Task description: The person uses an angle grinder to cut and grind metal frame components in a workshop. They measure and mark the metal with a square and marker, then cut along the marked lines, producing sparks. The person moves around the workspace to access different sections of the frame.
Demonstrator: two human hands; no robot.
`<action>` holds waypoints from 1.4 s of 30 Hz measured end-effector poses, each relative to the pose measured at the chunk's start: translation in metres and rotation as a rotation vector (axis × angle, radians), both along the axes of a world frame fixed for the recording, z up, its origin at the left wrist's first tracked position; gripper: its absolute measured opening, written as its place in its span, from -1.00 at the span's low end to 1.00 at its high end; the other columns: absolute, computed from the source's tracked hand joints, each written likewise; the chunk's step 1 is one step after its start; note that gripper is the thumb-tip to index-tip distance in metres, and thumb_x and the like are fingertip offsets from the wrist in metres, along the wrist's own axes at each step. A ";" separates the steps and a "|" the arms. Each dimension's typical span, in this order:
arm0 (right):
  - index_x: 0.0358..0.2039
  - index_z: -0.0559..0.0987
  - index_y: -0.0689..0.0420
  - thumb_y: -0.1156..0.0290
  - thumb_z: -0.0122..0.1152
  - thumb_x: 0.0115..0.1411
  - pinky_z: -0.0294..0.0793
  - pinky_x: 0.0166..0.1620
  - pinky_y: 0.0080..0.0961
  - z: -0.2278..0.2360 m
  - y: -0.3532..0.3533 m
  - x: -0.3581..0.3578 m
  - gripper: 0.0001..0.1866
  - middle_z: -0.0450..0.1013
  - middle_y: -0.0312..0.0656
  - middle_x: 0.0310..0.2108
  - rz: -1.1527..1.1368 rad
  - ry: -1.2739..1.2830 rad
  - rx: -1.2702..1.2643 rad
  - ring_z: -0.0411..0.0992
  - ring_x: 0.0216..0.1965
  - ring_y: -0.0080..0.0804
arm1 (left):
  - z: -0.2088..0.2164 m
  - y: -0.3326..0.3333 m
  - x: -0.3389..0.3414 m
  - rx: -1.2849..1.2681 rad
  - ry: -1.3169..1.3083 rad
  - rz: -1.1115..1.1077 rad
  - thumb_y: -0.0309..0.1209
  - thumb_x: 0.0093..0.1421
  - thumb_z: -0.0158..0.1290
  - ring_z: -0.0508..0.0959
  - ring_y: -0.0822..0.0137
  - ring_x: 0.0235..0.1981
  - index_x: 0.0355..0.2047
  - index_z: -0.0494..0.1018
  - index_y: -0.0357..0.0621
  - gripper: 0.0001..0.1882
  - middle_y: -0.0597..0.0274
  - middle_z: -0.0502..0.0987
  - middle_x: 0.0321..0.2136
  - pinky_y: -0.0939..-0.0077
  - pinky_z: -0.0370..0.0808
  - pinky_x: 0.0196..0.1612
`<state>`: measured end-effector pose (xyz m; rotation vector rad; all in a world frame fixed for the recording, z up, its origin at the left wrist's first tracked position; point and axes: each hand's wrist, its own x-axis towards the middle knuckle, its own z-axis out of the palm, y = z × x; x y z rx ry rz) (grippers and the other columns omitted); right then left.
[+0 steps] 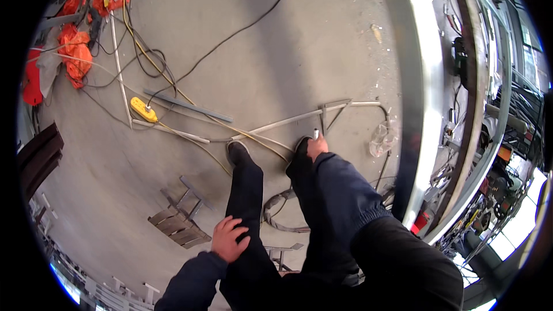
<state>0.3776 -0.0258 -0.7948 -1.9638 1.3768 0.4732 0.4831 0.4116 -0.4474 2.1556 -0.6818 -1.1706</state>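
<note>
My right hand [317, 147] reaches down in front of my right shoe, its fingers closed round a small white cylindrical thing [315, 133] whose end sticks up out of the grip. What kind of thing it is I cannot make out. Just beyond that hand, a grey angled metal piece [324, 120] stands by a long light-coloured bar [282, 122] on the floor. My left hand [228, 239] rests on my left leg near the knee, fingers spread and nothing in them.
A yellow power strip [143, 109] and tangled cables lie on the left, near orange bags [75, 56]. Clear crumpled plastic [382, 139] lies right of my hand. A large metal beam [425, 80] runs along the right side. A slatted piece [180, 222] sits at lower left.
</note>
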 end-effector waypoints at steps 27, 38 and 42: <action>0.13 0.42 0.08 0.48 0.19 0.22 0.55 0.02 0.06 -0.025 -0.054 0.087 -0.56 0.41 0.11 0.06 0.200 -0.018 -0.312 0.46 0.03 0.27 | -0.022 -0.012 0.019 0.063 -0.037 0.120 -0.24 -0.06 0.40 0.49 -0.11 0.19 -0.17 0.71 0.02 -0.61 0.16 0.61 0.03 0.02 0.46 0.22; 0.36 0.38 0.03 0.50 0.15 0.33 0.50 0.07 -0.17 0.442 0.129 0.261 -0.43 0.54 0.14 -0.01 0.311 -0.635 0.068 0.52 0.04 0.14 | 0.086 -0.033 0.025 0.079 -0.138 0.219 -0.32 0.12 0.29 0.49 -0.08 0.17 0.04 0.60 -0.08 -0.56 0.04 0.53 0.15 0.07 0.45 0.24; 0.18 0.53 0.09 0.48 0.21 0.29 0.55 0.02 -0.21 0.639 0.118 0.288 -0.58 0.57 0.06 -0.08 0.307 -0.627 0.273 0.55 -0.04 0.09 | 0.272 -0.076 0.154 -0.236 -0.579 0.304 -0.40 0.10 0.29 0.50 -0.05 0.14 0.12 0.53 -0.12 -0.47 0.04 0.50 0.16 0.02 0.43 0.24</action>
